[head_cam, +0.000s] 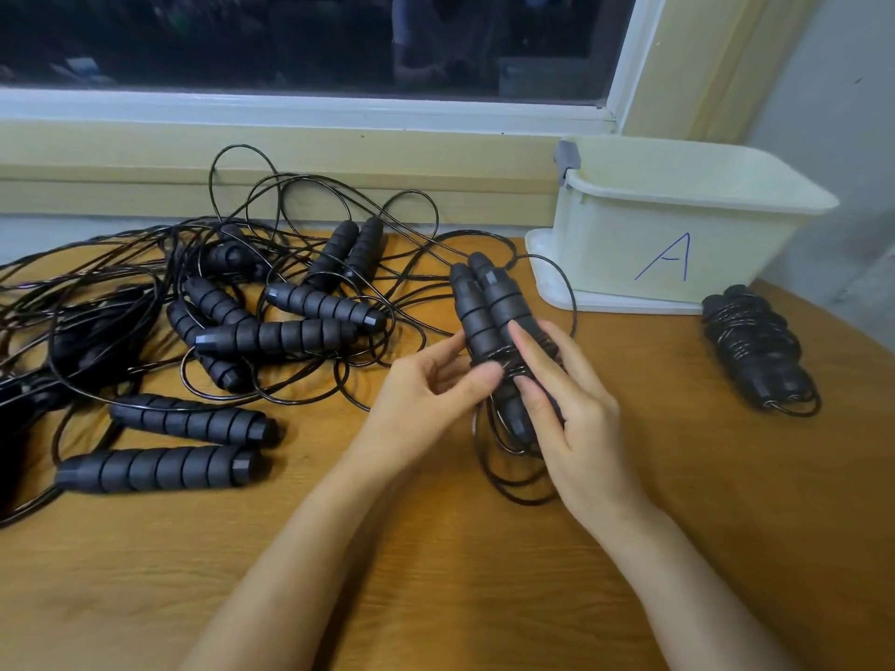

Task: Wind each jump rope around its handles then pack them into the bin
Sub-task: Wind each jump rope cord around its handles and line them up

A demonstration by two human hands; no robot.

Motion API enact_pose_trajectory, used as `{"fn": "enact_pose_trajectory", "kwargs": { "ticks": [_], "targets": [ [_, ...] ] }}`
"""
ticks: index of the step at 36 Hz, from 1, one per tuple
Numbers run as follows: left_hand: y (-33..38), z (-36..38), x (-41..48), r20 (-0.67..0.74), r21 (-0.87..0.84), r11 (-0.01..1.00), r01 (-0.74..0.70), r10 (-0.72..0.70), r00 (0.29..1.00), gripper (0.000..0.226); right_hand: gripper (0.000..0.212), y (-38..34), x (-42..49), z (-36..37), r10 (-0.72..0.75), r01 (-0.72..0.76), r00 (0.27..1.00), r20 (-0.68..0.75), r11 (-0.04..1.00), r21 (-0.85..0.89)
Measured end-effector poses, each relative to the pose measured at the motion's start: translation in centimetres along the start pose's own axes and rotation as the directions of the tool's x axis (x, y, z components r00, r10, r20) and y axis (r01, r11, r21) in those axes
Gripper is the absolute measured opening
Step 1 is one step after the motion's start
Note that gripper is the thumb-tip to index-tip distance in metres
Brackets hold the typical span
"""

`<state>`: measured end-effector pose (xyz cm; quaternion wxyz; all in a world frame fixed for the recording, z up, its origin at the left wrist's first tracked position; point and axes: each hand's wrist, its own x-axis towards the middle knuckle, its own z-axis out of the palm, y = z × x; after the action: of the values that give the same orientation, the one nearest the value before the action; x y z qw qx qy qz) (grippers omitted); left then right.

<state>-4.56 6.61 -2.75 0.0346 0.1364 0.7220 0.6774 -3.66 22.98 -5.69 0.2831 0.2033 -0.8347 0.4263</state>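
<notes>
Above the table [436, 573], left of the bin [678, 220], paired handles [489, 307] with ribbed black foam, likely light and grippy, are best held mid-length; the thin cord [513, 477], seemingly springy and slick, needs tension; right hand [576, 423] grips the handles, left hand [426, 404] pinches the cord at the windings

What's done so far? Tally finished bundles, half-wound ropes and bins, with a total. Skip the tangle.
Finished bundle: 1
Half-wound rope: 1
Bin: 1
Total: 3
The bottom of the bin is out of sight, so nothing in it is counted.
</notes>
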Motion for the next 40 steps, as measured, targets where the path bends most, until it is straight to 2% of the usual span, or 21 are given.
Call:
{"fn": "enact_pose_trajectory", "kwargs": {
  "ticks": [2,5,11,15,21,26,31,37,40],
  "targets": [
    [0.0,-0.3,0.0,0.009,0.038,0.999,-0.017,0.017,1.0,0.045,0.045,0.0,0.1,-0.1,0.005,-0.005,1.0,0.018,1.0,0.0],
    [0.5,-0.6,-0.1,0.007,0.071,0.997,-0.034,0.034,0.999,0.051,0.045,-0.1,0.2,-0.5,0.0,-0.001,1.0,0.02,1.0,0.008],
    [0.4,-0.2,-0.3,0.066,0.146,0.987,-0.067,0.057,0.996,0.056,0.045,-0.1,0.2,-0.4,-0.067,0.072,0.996,0.053,0.993,-0.095],
    [0.1,-0.7,0.0,0.043,0.178,0.979,-0.097,0.091,0.995,0.05,0.044,-0.1,0.2,-0.6,-0.061,0.063,0.997,0.055,0.997,-0.047],
    [0.0,-0.7,0.1,-0.1,0.152,0.98,-0.127,0.143,0.985,0.052,0.044,-0.2,0.2,-0.3,0.002,-0.004,1.0,0.02,0.996,0.085],
    [-0.2,-0.1,0.1,-0.258,0.07,0.992,-0.105,0.119,0.959,0.055,0.045,-0.5,-0.1,0.2,0.081,-0.083,0.996,0.022,0.984,0.159],
    [-0.8,0.2,0.1,-0.37,0.077,0.992,-0.104,0.126,0.921,0.043,0.049,-0.6,-0.2,0.4,0.064,-0.061,0.998,0.025,0.991,-0.119],
    [-1.2,0.5,0.0,-0.377,0.143,0.98,-0.14,0.185,0.908,0.055,0.08,-1.1,-0.5,0.4,0.079,-0.038,0.991,0.11,0.941,-0.337],
    [-1.2,0.7,-0.2,-0.342,0.216,0.962,-0.165,0.232,0.911,0.064,0.08,-1.0,-0.6,0.6,0.071,-0.016,0.99,0.125,0.918,-0.396]
  ]
}}
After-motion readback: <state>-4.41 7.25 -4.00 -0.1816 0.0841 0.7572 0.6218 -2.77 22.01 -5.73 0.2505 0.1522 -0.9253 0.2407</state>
